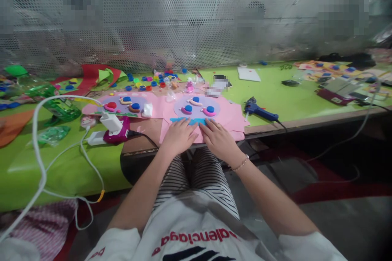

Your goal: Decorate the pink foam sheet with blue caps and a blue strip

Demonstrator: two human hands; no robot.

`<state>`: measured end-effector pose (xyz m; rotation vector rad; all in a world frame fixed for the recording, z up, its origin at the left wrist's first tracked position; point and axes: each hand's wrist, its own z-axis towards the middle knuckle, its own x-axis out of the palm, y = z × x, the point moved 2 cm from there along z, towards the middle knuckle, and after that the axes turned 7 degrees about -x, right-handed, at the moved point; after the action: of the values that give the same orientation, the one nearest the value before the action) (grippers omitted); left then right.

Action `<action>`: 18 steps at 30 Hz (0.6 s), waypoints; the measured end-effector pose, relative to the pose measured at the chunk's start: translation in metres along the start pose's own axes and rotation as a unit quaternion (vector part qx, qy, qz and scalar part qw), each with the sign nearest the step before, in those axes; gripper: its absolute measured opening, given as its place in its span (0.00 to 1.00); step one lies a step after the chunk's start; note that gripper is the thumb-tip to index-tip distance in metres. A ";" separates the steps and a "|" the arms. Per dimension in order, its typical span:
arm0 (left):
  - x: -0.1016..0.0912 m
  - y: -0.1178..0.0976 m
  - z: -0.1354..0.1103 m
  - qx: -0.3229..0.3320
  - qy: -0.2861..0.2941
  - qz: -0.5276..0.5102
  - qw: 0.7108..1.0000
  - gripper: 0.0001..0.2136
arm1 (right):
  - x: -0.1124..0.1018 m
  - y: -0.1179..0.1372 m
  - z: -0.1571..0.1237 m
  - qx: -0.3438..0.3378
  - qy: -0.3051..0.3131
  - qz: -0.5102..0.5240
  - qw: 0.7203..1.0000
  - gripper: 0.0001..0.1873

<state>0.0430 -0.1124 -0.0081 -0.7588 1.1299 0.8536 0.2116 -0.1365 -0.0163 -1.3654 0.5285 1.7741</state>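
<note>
My left hand (179, 135) and my right hand (218, 138) lie flat, fingers stretched out, on a pink foam sheet (235, 118) at the near table edge. Their fingertips press on a light blue strip (191, 121) stuck across the sheet. Above the strip sits a lilac oval (196, 108) with blue and pink snail-like shapes on it. Neither hand holds anything. A second pink sheet (125, 105) with similar shapes lies to the left.
A blue glue gun (259, 110) with its cord lies right of the sheet. A magenta power strip (118, 132) with white plugs and cables sits left. Several coloured bottle caps (150, 82), a green bottle (52, 98), and a perforated metal screen (196, 16) lie behind.
</note>
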 end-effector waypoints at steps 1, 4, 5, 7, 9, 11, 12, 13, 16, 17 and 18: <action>0.000 0.000 0.000 0.001 -0.002 0.000 1.000 0.22 | -0.002 0.000 0.000 0.006 -0.002 -0.002 1.000 0.23; 0.001 0.000 0.000 0.005 -0.008 0.004 1.000 0.21 | -0.007 0.001 0.001 0.017 0.002 -0.005 1.000 0.23; 0.001 0.000 0.000 0.007 -0.010 0.006 1.000 0.22 | -0.007 0.001 0.001 0.019 0.006 -0.007 1.000 0.23; 0.002 0.000 -0.001 0.006 -0.010 0.008 1.000 0.22 | -0.008 0.001 -0.001 0.023 0.015 -0.012 1.000 0.24; 0.001 0.000 -0.001 0.004 -0.010 0.008 1.000 0.21 | -0.008 0.001 -0.003 0.031 0.023 -0.018 0.999 0.24; 0.001 0.000 -0.001 0.004 -0.010 0.008 1.000 0.21 | -0.008 0.000 -0.005 0.043 0.029 -0.026 0.998 0.24; 0.001 0.000 -0.001 0.004 -0.010 0.008 1.000 0.21 | -0.008 0.000 -0.006 0.049 0.029 -0.030 0.998 0.24; 0.001 0.000 -0.001 0.003 -0.009 0.007 1.000 0.21 | -0.008 -0.001 -0.007 0.054 0.029 -0.034 0.998 0.24; 0.001 0.001 -0.001 0.003 -0.007 0.007 1.000 0.21 | -0.011 -0.003 -0.009 0.059 0.028 -0.045 0.997 0.24; 0.002 0.001 -0.001 0.004 -0.006 0.006 1.000 0.21 | -0.012 -0.004 -0.009 0.061 0.028 -0.048 0.997 0.24; 0.002 0.001 -0.001 0.005 -0.007 0.006 1.000 0.21 | -0.014 -0.006 -0.008 0.063 0.028 -0.049 0.996 0.23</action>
<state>0.0422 -0.1124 -0.0101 -0.7381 1.1269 0.8610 0.2223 -0.1439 -0.0055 -1.3328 0.5829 1.6003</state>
